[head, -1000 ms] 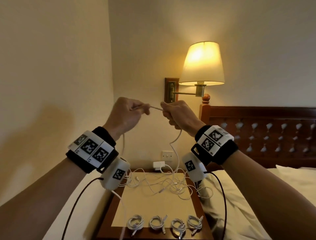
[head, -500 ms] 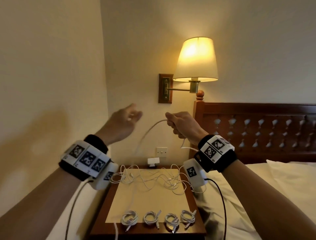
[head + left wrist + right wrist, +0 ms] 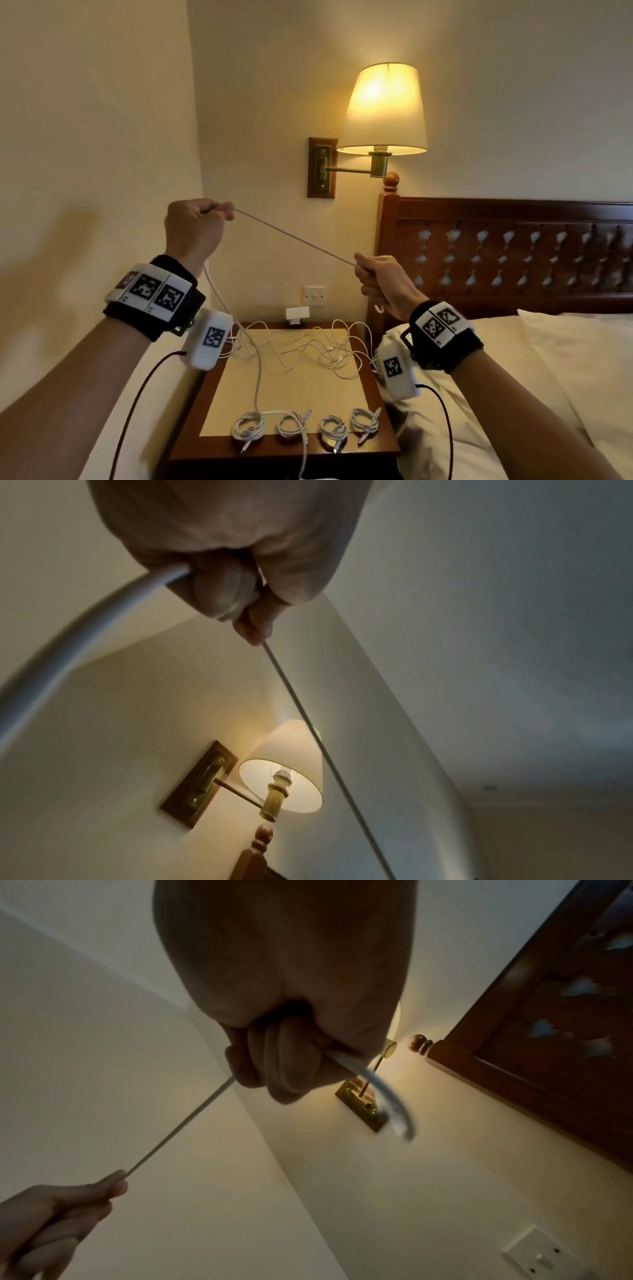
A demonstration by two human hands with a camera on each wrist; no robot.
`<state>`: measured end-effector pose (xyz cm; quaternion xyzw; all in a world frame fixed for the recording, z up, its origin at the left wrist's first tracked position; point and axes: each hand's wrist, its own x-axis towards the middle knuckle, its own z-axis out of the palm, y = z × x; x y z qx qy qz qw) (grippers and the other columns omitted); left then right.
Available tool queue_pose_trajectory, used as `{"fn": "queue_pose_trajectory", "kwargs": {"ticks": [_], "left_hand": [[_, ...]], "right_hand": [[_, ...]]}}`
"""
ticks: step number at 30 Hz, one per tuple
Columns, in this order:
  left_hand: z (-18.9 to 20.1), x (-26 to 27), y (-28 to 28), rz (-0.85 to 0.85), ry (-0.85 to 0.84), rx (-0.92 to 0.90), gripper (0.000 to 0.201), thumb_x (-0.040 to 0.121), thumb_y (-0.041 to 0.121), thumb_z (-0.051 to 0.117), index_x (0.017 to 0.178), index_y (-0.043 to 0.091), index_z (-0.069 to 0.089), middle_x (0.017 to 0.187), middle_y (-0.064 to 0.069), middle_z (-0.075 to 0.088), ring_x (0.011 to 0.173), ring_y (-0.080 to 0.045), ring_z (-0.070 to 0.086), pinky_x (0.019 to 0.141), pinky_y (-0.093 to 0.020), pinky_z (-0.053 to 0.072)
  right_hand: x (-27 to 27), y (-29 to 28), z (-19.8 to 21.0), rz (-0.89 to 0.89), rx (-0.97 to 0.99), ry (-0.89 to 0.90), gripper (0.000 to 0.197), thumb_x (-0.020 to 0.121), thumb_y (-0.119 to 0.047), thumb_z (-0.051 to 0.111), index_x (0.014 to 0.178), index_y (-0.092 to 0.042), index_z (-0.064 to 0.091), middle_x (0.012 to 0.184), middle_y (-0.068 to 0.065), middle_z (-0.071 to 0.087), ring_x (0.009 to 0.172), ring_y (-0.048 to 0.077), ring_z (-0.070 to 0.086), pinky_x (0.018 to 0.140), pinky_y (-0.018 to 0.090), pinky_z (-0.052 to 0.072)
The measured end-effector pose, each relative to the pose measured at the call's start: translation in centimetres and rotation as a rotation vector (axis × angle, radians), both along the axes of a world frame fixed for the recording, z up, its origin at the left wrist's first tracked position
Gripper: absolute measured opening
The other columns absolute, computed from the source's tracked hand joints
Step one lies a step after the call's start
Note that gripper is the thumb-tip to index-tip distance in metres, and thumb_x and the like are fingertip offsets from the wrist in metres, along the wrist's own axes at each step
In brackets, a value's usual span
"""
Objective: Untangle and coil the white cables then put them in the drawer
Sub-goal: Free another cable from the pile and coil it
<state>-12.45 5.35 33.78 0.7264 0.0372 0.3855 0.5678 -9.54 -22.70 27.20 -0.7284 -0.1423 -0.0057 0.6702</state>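
My left hand and right hand each close tight around the cable, stretched taut between them. Its tail hangs from my left fist toward the nightstand.

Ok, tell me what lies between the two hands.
A taut stretch of white cable runs from the left hand down to the right hand, nothing else between them. The head view shows it best.
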Motion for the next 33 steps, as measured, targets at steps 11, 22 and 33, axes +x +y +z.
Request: {"fn": "queue_pose_trajectory", "kwargs": {"ticks": [11,22,33], "left_hand": [[2.5,0.6,-0.1,-0.18,0.025,-0.241,0.024,0.097,0.021,0.054,0.076,0.013,0.061,0.048,0.005,0.042,0.034,-0.008,0.027,0.038,-0.019,0.021],[2.8,-0.3,-6.9,-0.83,0.174,-0.606,0.031,0.102,0.005,0.024,0.079,0.011,0.044,0.052,0.002,0.033,0.039,-0.01,0.031,0.048,-0.024,0.029],[-3.0,0.3,5.4,-0.042,0.14,-0.519,0.016,0.091,0.001,0.057,0.076,-0.004,0.059,0.055,-0.014,0.061,0.035,-0.013,0.058,0.04,-0.024,0.053]], "right_hand": [[1.6,-2.9,-6.2,-0.293,-0.122,0.017,0.043,0.104,-0.031,0.039,0.066,-0.014,0.05,0.055,0.0,0.04,0.046,0.013,0.036,0.046,0.033,0.033],[-6.2,8.9,0.2,0.252,0.101,-0.067,0.042,0.104,-0.038,0.031,0.109,-0.012,0.062,0.076,0.0,0.062,0.07,0.019,0.061,0.068,0.029,0.052],[-7.4,5.9,4.0,0.267,-0.171,0.026,0.034,0.104,-0.034,0.038,0.084,-0.013,0.055,0.057,-0.005,0.035,0.046,0.008,0.027,0.041,0.02,0.021]]}}
